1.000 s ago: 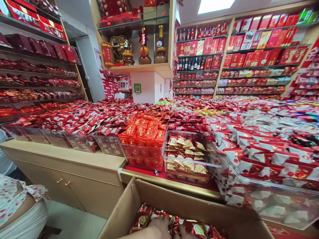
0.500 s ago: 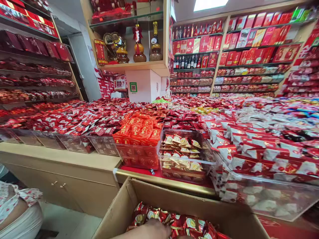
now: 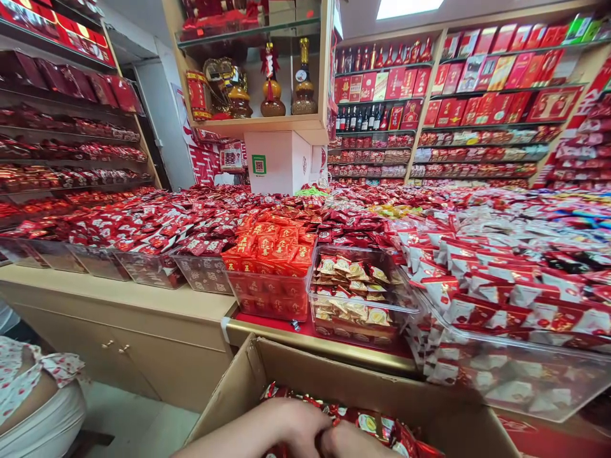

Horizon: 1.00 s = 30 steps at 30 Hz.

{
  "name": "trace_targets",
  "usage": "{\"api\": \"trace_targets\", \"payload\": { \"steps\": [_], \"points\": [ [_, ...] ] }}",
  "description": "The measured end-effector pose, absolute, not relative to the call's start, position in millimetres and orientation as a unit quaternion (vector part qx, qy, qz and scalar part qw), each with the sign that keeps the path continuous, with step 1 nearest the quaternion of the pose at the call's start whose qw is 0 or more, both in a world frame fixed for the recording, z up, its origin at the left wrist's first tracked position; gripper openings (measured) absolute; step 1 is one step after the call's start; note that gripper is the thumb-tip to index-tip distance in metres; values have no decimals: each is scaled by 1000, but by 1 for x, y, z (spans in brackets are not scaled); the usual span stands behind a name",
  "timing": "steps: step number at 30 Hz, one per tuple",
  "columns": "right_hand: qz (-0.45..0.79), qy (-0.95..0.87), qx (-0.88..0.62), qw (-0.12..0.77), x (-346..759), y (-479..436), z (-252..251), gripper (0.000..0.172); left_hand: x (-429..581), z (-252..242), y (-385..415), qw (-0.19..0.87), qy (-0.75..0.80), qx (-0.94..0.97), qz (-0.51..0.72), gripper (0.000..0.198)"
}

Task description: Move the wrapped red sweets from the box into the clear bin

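Observation:
My left hand (image 3: 303, 421) reaches down into an open cardboard box (image 3: 329, 369) at the bottom of the head view. Its back faces up and its fingers bend down out of sight among shiny red snack packets (image 3: 373, 422). Right beside it is my right hand (image 3: 351, 440), partly cut off by the lower edge, its fingers also hidden. Both hands meet or nearly meet over the packets. Whether either one grips a packet cannot be seen.
Behind the box, clear bins line the counter: a half-filled bin of gold packets (image 3: 351, 318), a bin of orange-red packets (image 3: 272, 299) and a bin of red-and-white packets (image 3: 515, 369). A person in a floral top (image 3: 35, 388) is at lower left. Stocked shelves (image 3: 424, 114) stand behind.
My left hand and forearm have come higher into view, and my right hand now shows more beside it. The whole scene has shifted slightly right.

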State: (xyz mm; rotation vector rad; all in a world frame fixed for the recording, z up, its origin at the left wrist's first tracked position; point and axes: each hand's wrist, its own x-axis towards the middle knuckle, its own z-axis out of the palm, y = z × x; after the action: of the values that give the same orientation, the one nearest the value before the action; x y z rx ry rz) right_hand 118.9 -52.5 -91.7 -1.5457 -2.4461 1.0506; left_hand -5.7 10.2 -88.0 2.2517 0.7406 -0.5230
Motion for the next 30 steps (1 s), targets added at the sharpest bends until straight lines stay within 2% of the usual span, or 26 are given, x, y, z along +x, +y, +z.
{"api": "trace_targets", "payload": {
  "steps": [2, 7, 11, 16, 23, 27, 30],
  "points": [
    [319, -799, -505, 70, 123, -46, -80, 5, -5, -73, 16, 412, 265, 857, -159, 14],
    [219, -786, -524, 244, 133, -42, -37, 11, -8, -42, 21, 607, 267, 749, 3, 30],
    [191, -753, -546, 313, 141, -43, -20, 14, -9, -21, 15, 720, 266, 640, 38, 30],
    [225, -714, -547, 374, 152, -38, -21, 22, -7, -15, 15, 698, 337, 612, 156, 34],
    [303, -689, -517, 406, 152, -36, -20, 13, -3, -16, 11, 655, 315, 629, 277, 27],
    [397, -607, -500, 473, 155, -30, -23, 20, -1, -14, 10, 641, 335, 613, 319, 34],
    [458, -553, -480, 504, 160, -24, -24, 26, -1, -13, 16, 634, 373, 587, 339, 28]
  ]
}}
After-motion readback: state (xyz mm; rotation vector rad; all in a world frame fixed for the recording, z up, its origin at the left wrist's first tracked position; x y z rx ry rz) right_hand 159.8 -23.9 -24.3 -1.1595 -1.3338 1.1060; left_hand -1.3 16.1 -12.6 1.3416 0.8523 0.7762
